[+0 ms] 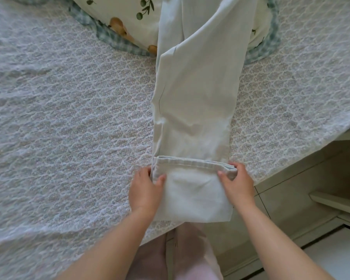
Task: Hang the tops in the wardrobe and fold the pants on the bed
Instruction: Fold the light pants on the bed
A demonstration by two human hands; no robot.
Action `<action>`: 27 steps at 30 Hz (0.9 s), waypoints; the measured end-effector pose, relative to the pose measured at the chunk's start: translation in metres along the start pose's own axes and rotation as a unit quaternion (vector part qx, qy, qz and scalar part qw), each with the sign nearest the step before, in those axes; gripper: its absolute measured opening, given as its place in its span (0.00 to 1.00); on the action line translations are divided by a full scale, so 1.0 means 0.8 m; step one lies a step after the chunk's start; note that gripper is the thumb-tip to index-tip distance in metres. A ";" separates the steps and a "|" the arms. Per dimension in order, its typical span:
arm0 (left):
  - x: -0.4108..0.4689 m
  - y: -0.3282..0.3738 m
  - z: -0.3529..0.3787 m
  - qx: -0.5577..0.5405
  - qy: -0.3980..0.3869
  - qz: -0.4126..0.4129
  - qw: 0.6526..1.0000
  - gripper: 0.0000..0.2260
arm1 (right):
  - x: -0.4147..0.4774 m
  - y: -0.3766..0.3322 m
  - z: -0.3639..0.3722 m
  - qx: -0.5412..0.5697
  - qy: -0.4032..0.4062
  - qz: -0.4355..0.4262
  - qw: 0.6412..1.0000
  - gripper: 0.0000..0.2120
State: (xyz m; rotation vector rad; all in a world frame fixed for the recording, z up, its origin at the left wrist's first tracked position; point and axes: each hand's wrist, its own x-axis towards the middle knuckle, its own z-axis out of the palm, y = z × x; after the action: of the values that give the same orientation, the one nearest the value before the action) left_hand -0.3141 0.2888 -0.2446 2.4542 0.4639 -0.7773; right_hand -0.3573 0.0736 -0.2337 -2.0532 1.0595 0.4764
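We grip the pale pants (194,98) at their near end, one hand on each side of the folded-over part. Our left hand (144,188) lays its thumb on top of the cloth with the fingers at the left edge. Our right hand (237,184) mirrors it, thumb on top and fingers curled round the hemmed edge (both forearms reach in straight from below). Beyond our hold the pants run lengthwise away over the quilted bed (69,118), their far part lying across a leaf-printed pillow (141,21).
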 end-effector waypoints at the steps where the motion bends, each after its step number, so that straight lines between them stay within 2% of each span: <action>1: -0.004 -0.001 -0.001 0.014 -0.008 -0.009 1.000 0.10 | -0.004 0.000 0.001 -0.019 0.016 -0.009 1.000 0.19; 4: -0.013 -0.004 -0.005 0.011 0.037 0.019 0.999 0.10 | -0.009 0.000 0.005 -0.149 0.081 -0.096 0.981 0.16; 7: -0.018 0.000 -0.003 -0.051 0.053 0.033 0.997 0.18 | -0.014 -0.003 0.006 -0.137 0.090 -0.142 0.976 0.12; 11: -0.013 0.011 0.002 -0.062 0.011 -0.034 0.997 0.17 | -0.019 -0.006 0.004 0.017 0.012 -0.054 0.998 0.11; 14: -0.012 0.015 0.001 -0.040 0.049 -0.017 0.998 0.15 | -0.015 -0.006 -0.001 0.087 -0.022 -0.009 0.996 0.14; 16: -0.012 0.017 0.003 -0.036 0.048 -0.008 0.998 0.16 | -0.010 -0.002 -0.002 0.130 -0.056 0.023 0.990 0.15; 19: -0.011 0.020 0.004 -0.034 0.033 -0.022 0.999 0.11 | -0.005 0.003 -0.006 0.132 -0.071 0.041 0.988 0.16; 23: -0.019 0.008 -0.001 -0.053 0.085 0.007 0.995 0.07 | -0.002 0.012 -0.004 0.120 -0.032 0.016 0.992 0.05; 27: -0.012 -0.005 0.002 -0.113 0.055 -0.010 0.992 0.07 | -0.007 0.019 0.012 0.084 0.008 0.038 0.996 0.08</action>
State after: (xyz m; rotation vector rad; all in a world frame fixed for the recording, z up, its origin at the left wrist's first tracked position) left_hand -0.3243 0.2892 -0.2414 2.2903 0.5863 -0.5644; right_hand -0.3728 0.0784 -0.2433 -1.8778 1.1503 0.3948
